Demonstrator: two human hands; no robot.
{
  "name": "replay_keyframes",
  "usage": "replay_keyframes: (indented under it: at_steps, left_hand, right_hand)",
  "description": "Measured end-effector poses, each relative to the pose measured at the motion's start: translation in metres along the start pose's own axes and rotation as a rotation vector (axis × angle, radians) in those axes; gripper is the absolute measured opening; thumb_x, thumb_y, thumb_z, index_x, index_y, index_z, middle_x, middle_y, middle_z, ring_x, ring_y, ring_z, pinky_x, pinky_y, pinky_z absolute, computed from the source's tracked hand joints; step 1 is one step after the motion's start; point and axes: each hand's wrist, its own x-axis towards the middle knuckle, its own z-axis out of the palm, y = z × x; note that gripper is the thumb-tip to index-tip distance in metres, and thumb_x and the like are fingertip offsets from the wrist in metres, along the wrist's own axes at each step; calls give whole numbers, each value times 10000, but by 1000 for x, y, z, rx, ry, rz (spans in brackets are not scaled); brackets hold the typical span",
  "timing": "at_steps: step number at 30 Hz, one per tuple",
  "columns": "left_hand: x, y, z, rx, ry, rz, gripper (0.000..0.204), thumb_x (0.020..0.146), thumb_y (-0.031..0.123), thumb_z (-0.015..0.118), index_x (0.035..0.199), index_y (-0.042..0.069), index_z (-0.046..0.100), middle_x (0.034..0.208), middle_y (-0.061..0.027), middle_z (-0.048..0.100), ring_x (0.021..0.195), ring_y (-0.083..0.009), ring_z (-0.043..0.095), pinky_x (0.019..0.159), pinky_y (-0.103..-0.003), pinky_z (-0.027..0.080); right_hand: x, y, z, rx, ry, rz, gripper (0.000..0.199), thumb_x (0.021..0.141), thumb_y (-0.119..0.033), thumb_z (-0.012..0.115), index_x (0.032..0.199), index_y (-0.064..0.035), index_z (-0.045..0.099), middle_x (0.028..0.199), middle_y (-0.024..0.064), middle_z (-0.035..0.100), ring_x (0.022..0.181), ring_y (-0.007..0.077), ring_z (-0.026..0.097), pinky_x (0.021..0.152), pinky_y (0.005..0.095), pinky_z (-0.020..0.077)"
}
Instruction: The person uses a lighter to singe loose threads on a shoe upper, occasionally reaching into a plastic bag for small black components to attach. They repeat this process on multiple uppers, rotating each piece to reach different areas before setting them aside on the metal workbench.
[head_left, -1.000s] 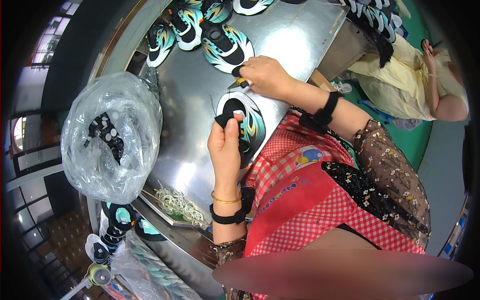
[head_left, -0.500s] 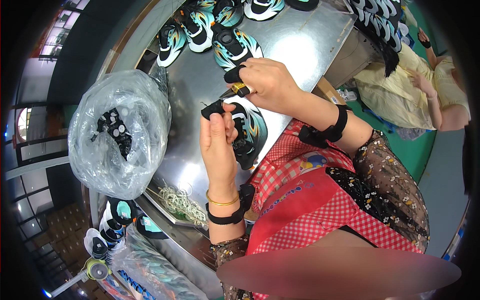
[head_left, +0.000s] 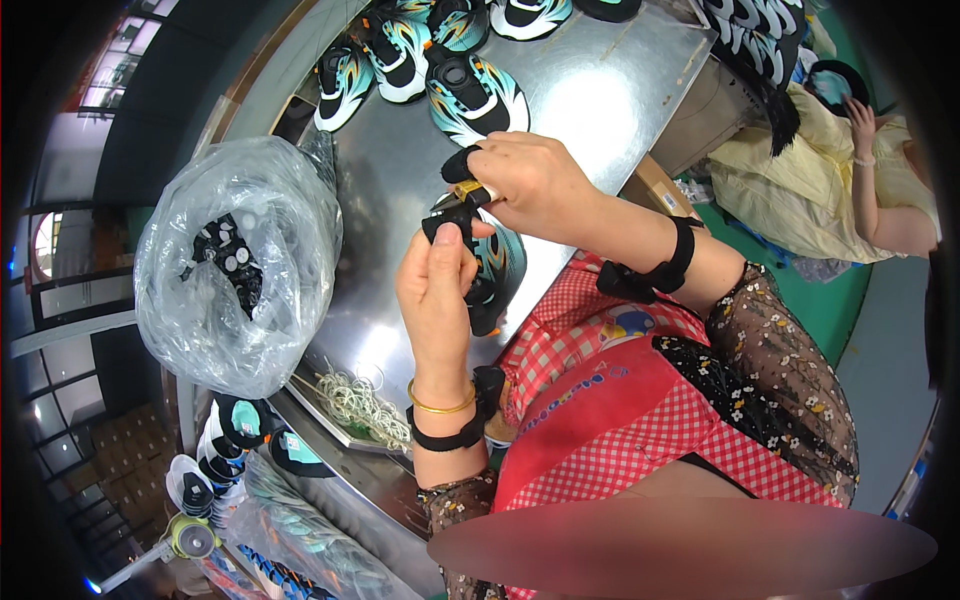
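Observation:
My right hand (head_left: 530, 178) is closed around small yellow-handled thread snips (head_left: 470, 189), their tip at my left hand's fingertips. A black sleeve covers a finger of it. My left hand (head_left: 438, 285) is pinched, thumb pressed against dark material at the fingertips. Whether that black patch is a finger sleeve or a held piece I cannot tell. Below both hands a black, white and teal shoe (head_left: 505, 262) lies on the metal table (head_left: 385, 175), partly hidden by them. Another such shoe (head_left: 478, 95) sits just beyond my right hand.
A large clear plastic bag (head_left: 165, 310) with black pieces inside stands at the left. Beside its lower edge is a tangle of pale cord (head_left: 360, 405). More shoes (head_left: 400, 55) line the far table edge. At the right, another person's hand (head_left: 862, 125) is by a dark round item.
My right hand has moved slightly down and left, bringing the snips against my left fingertips. The left hand has shifted a little down. At the right, the other person's hand has moved down.

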Motion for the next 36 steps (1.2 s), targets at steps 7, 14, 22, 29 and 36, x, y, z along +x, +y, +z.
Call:
replay_keyframes:
  at_steps: [7,14,22,29,36]
  left_hand:
    - [-5,-1,-8,-146,16,-91,306,916,221,470,765,-17,588,506,67,306,462,-40,223,457,-226,177]
    - [-3,-24,-27,-560,-224,-242,387,908,231,429,646,-17,570,450,68,265,439,-64,219,436,-232,191]
    - [-4,-24,-24,-535,-236,-261,384,898,213,441,615,-19,556,445,73,268,430,-58,222,433,-228,191]
    - [-4,-23,-24,-469,-250,-279,317,854,206,482,658,-31,560,461,47,352,420,-39,243,431,-220,200]
    - [-3,-23,-24,-436,-245,-263,314,851,207,492,669,-37,569,467,48,350,427,-37,244,432,-218,197]
  right_hand:
    - [-9,0,2,143,104,-32,314,727,-290,733,724,-39,545,693,64,539,647,261,561,579,351,456]
    - [-34,-11,7,796,-221,337,438,830,-452,643,931,-27,616,751,78,570,633,164,529,582,279,429]
    - [-37,-17,8,832,-336,495,461,975,-426,360,875,-10,533,684,108,537,650,219,529,621,340,430]
    - [-37,-20,8,798,-277,470,436,969,-401,367,820,-8,483,663,165,511,616,334,512,584,388,412]
    - [-37,-21,8,795,-275,476,446,969,-411,365,804,-11,473,652,170,502,602,342,502,567,389,406]
